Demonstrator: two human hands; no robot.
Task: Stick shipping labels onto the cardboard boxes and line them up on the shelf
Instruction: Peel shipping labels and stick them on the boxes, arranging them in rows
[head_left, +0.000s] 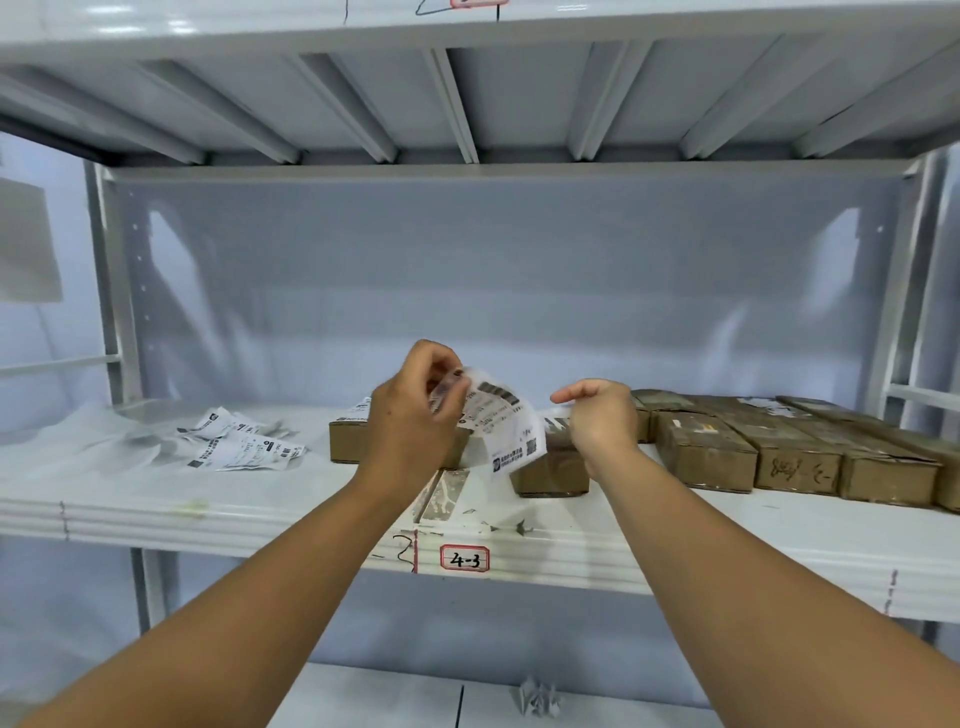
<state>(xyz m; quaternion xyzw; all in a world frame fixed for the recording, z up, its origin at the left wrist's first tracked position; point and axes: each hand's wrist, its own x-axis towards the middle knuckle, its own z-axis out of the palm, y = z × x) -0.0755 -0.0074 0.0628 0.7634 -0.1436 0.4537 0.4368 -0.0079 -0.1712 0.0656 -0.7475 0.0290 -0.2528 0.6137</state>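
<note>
Shipping label (506, 426) — pinched at its top by the left hand (415, 410), hanging above a cardboard box (550, 473) on the shelf (727, 525); grip of the right hand (597, 415) unclear — limp sheet may curl, self-stick or land crooked.

Red-bordered tag (464, 558) marked 4-3, crumpled paper scrap (539, 699) below

Light: bright, cool, even. Glare: pale patches are shining on the back panel (519, 270). Shadow: soft shade is lying beneath the upper shelf (363, 104). Blur: the label (506, 421) is smearing. Edges: straight lines are bowing toward the corners.
</note>
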